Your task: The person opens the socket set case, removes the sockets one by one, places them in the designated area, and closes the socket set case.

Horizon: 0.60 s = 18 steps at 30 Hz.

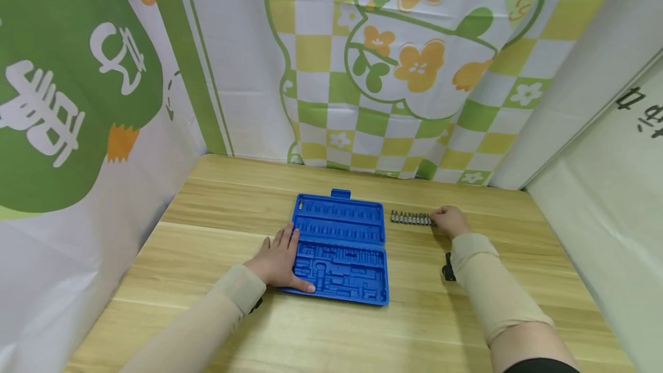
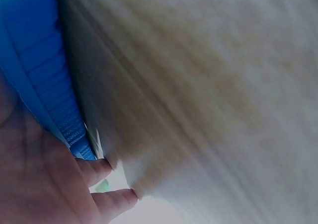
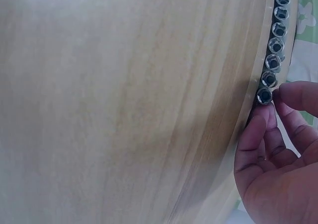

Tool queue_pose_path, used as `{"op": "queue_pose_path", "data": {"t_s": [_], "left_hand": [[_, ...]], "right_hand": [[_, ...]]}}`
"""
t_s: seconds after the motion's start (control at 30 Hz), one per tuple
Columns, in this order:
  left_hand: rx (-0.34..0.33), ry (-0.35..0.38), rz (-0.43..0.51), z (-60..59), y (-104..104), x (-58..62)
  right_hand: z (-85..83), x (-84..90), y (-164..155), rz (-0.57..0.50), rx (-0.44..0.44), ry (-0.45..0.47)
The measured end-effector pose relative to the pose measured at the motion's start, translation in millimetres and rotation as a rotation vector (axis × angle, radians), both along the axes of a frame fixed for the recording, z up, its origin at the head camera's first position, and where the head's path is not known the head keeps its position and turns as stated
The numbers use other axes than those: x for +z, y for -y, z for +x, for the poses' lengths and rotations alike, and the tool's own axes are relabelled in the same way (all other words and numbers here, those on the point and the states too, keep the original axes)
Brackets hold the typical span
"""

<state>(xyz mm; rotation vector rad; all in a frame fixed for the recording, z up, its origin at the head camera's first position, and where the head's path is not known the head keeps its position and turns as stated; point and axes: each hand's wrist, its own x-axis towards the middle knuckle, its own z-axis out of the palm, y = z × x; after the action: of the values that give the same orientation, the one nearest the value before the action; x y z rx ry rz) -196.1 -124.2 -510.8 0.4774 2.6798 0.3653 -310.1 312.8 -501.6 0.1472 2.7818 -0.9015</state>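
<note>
An open blue tool case (image 1: 339, 249) lies flat on the wooden table (image 1: 217, 212), its moulded slots mostly bare. My left hand (image 1: 279, 261) rests on the case's left edge, fingers straight and spread. In the left wrist view, the left hand (image 2: 54, 184) lies against the blue case (image 2: 44, 70). To the right of the case stands a row of several metal sockets (image 1: 411, 218). My right hand (image 1: 449, 220) is at the right end of that row. In the right wrist view, the right hand (image 3: 271, 103) pinches the end socket (image 3: 264, 95) between thumb and finger.
Printed green and white cloth walls (image 1: 362, 73) close in the table at the back and on both sides. A small metal piece (image 1: 300, 205) sits in the case's upper left slot. Bare wood (image 1: 336, 332) lies in front of the case.
</note>
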Motion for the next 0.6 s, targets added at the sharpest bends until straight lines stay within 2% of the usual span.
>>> {"op": "queue_pose_path", "data": {"t_s": [0.2,0.33,0.43,0.6], "left_hand": [[0.013,-0.003,0.008,-3.1,1,-1.6],[0.014,0.001,-0.003,-4.8,1,-5.9],[0.011,0.005,-0.022,-5.4,1,-7.7],[0.006,0.0,-0.016,-4.4,1,-2.5]], "right_hand": [[-2.0,-1.6,-3,-0.014,0.006,-0.008],[-2.9,-2.3,-5,-0.032,-0.026,-0.005],[-2.1,0.8,-7,-0.06,-0.071,-0.011],[-2.8,11.8,1,-0.07,-0.097,-0.026]]}}
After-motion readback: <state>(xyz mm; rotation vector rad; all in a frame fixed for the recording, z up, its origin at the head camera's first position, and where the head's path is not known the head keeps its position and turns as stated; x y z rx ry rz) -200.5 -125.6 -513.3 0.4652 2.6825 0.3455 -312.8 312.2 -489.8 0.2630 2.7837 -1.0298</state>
